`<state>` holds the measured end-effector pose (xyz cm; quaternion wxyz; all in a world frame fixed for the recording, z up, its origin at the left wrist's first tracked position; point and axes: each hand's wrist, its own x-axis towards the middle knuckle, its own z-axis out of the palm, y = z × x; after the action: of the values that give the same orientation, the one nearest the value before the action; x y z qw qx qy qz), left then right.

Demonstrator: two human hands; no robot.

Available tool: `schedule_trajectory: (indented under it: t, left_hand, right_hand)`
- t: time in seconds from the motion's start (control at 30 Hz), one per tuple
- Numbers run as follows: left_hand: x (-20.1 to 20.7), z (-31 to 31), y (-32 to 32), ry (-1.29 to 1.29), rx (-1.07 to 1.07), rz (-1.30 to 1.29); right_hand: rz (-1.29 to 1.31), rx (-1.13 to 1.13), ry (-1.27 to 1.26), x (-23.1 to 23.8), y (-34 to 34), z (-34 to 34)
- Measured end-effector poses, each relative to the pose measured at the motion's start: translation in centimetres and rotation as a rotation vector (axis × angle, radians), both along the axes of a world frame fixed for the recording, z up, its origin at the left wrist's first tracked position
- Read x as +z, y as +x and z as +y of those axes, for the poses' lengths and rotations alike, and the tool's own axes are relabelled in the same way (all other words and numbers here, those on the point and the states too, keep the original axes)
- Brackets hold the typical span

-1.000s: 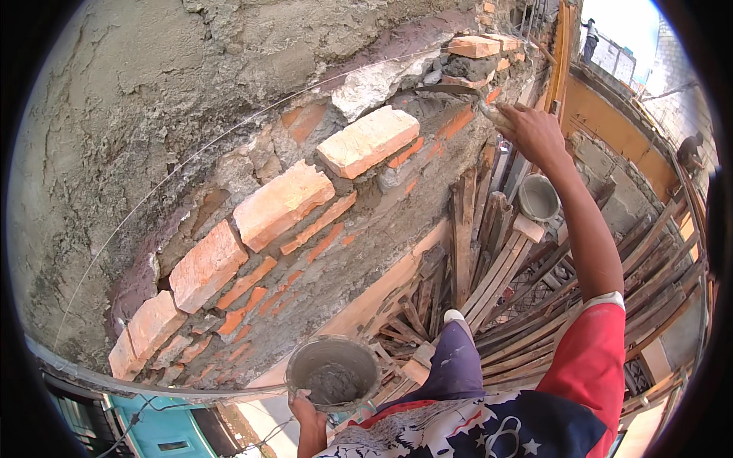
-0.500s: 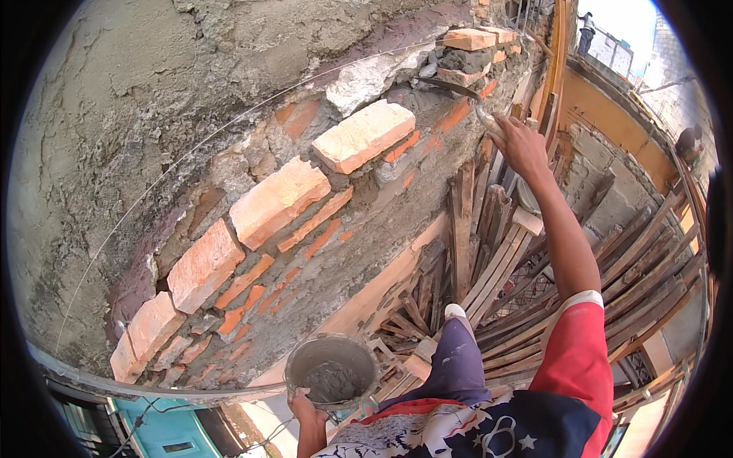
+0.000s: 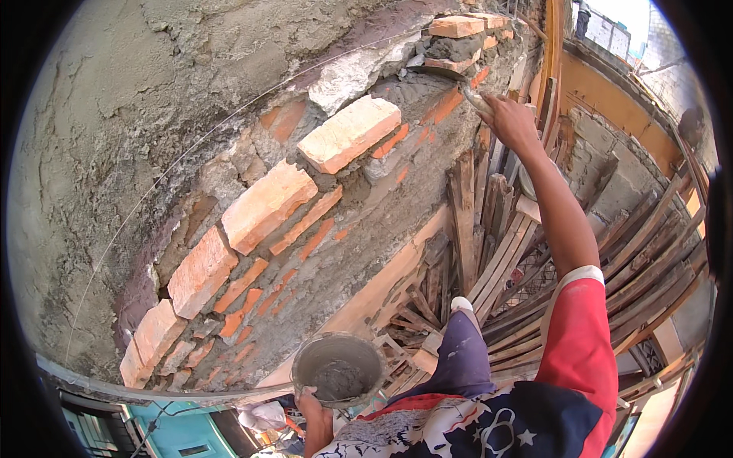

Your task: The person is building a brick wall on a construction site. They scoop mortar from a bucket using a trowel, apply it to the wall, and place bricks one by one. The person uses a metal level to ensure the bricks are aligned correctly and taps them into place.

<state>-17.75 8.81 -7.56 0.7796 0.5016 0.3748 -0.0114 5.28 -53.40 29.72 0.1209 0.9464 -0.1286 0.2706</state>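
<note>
My right hand (image 3: 508, 122) is closed round the handle of a trowel (image 3: 441, 72), arm stretched out to the far end of the wall. Its dark blade lies against the wet mortar (image 3: 416, 98) in a gap of the top course. My left hand (image 3: 311, 406) grips the rim of a grey bucket (image 3: 340, 353) that has wet mortar in its bottom. A row of orange bricks, among them a nearer brick (image 3: 203, 272), a middle brick (image 3: 269, 206) and a farther brick (image 3: 350, 134), runs along the wall top. More bricks (image 3: 456, 27) lie beyond the gap.
A thin string line (image 3: 183, 156) stretches along the rough plastered wall (image 3: 114, 114). Many wooden boards (image 3: 649, 267) are piled below on the right. Upright timber (image 3: 551, 69) stands at the far end. Other people (image 3: 582, 21) show at the far right and below.
The trowel blade has shifted slightly along the mortar in the gap, with my right hand moving a little up and left. My left hand still holds the bucket. The whole view has shifted slightly.
</note>
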Motion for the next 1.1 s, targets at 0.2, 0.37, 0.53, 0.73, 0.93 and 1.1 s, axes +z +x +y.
schedule_trajectory:
  t: [0.2, 0.37, 0.53, 0.73, 0.93, 1.1]
  left_hand:
    - [1.6, -0.1, -0.6, 0.215, -0.145, 0.123]
    - [1.1, -2.3, 0.6, -0.06, -0.063, 0.032]
    - [2.8, -2.4, 0.6, -0.059, -0.053, 0.036]
    - [-1.1, -0.1, 0.2, -0.03, -0.099, 0.014]
    - [1.2, -1.0, 0.0, -0.002, -0.103, 0.014]
    - [1.6, -1.4, 0.4, 0.192, -0.228, 0.065]
  right_hand:
    - [-0.307, -0.019, 0.486, -6.4, -3.1, 4.8]
    - [-0.698, 0.072, 0.918, -14.9, 0.0, 5.7]
    - [-0.646, 0.058, 1.082, -14.0, 1.3, 14.9]
    - [-0.65, 0.196, 1.272, -17.2, -0.1, 20.3]
    - [-0.569, 0.344, 1.71, -16.2, -4.4, 25.0]
    - [-0.427, 0.597, 2.38, -14.1, -8.2, 26.4]
